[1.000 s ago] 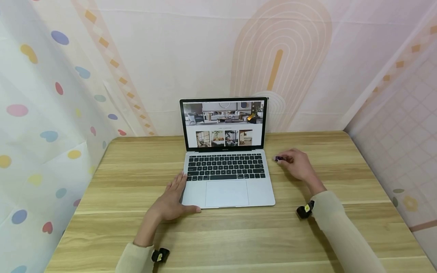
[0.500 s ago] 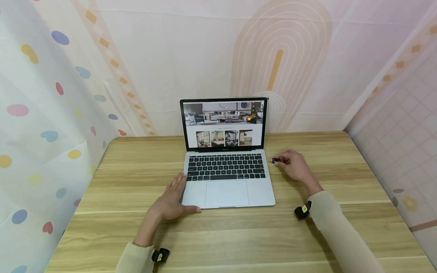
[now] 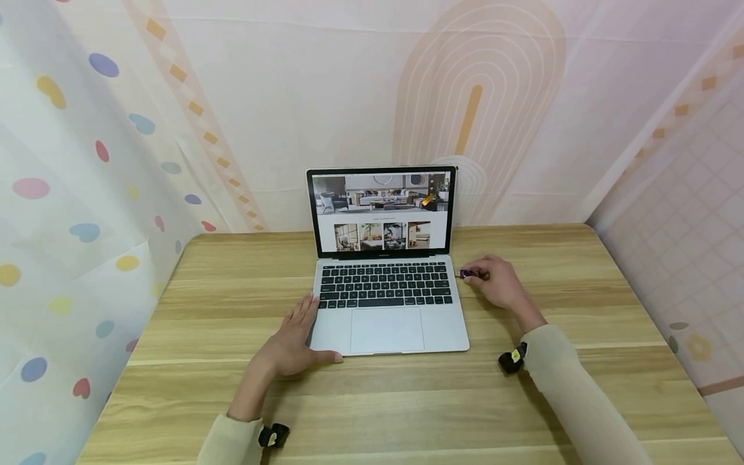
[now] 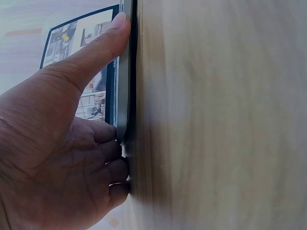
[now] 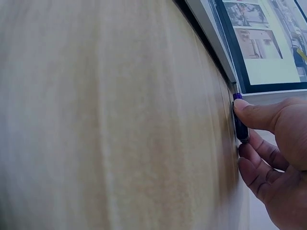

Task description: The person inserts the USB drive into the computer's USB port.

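Note:
An open silver laptop (image 3: 386,329) sits mid-table with its screen lit. My left hand (image 3: 293,345) rests at its front left corner, fingers straight along the left edge and thumb against the front edge. In the left wrist view the thumb (image 4: 103,45) lies on the laptop's side. My right hand (image 3: 498,281) pinches a small purple and dark USB flash drive (image 3: 467,274) beside the laptop's right edge. The right wrist view shows the drive (image 5: 240,122) between thumb and fingers, its metal plug end right at the laptop's side.
A wood-grain table (image 3: 372,413) lies under everything. Patterned fabric (image 3: 337,84) hangs behind it, and more hangs at both sides. Small black devices are strapped at the left wrist (image 3: 273,435) and the right wrist (image 3: 513,359).
My right hand has moved left with the flash drive, bringing its plug end up to the laptop's right edge. The left hand and laptop have stayed in place.

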Demonstrator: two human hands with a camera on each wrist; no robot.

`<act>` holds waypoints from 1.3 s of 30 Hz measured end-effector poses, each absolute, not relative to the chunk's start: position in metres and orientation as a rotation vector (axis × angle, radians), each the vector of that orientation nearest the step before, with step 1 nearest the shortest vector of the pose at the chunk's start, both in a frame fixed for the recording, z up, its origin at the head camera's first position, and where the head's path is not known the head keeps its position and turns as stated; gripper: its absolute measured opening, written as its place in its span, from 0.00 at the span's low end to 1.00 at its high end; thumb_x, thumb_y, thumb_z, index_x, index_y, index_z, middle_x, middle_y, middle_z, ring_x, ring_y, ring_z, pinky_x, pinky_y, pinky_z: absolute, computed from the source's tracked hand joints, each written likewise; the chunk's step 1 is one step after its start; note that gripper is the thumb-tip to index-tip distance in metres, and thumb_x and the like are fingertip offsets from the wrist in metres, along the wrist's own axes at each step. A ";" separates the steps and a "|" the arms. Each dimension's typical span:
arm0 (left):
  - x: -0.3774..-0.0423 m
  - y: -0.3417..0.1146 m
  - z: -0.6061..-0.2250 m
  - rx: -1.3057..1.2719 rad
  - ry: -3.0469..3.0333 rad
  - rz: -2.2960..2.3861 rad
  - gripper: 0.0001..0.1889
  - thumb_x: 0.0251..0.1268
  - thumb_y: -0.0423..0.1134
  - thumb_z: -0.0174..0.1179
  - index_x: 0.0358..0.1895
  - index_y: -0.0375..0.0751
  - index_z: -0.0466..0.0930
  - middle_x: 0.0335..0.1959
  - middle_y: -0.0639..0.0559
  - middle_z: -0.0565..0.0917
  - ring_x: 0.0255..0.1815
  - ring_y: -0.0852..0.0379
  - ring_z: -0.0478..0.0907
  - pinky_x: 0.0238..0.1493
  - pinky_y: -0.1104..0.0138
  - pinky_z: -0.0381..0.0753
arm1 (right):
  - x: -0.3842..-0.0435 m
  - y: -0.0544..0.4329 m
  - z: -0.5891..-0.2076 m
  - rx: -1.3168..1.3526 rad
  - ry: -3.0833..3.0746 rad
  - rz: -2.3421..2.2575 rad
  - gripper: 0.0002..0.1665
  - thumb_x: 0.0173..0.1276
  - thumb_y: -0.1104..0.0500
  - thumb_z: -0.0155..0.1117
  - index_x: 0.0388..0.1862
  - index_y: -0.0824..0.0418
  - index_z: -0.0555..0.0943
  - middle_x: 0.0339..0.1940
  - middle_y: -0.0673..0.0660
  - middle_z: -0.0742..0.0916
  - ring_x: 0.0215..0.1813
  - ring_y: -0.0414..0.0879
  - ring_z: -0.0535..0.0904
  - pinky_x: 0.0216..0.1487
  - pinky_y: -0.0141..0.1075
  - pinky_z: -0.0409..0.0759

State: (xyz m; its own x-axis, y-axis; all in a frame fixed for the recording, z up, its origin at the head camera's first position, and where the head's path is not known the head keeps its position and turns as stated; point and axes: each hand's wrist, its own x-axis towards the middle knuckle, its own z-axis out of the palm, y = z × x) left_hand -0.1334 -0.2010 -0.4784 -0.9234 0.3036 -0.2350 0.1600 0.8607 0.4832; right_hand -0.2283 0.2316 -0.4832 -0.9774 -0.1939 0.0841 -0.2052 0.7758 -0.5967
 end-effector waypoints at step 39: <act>-0.135 -0.201 -0.481 0.347 2.733 0.670 0.69 0.51 0.70 0.72 0.83 0.34 0.39 0.86 0.36 0.38 0.86 0.34 0.37 0.85 0.41 0.42 | -0.233 0.229 -0.482 0.410 -2.938 0.986 0.14 0.70 0.62 0.69 0.53 0.61 0.88 0.49 0.63 0.86 0.45 0.52 0.79 0.44 0.39 0.78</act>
State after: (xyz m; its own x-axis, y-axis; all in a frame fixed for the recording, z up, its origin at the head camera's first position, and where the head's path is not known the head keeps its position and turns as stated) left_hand -0.1345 -0.2014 -0.4806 -0.9241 0.3019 -0.2345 0.1591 0.8615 0.4821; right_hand -0.2332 0.2291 -0.4817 -0.9654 -0.2416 0.0977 -0.2516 0.7666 -0.5908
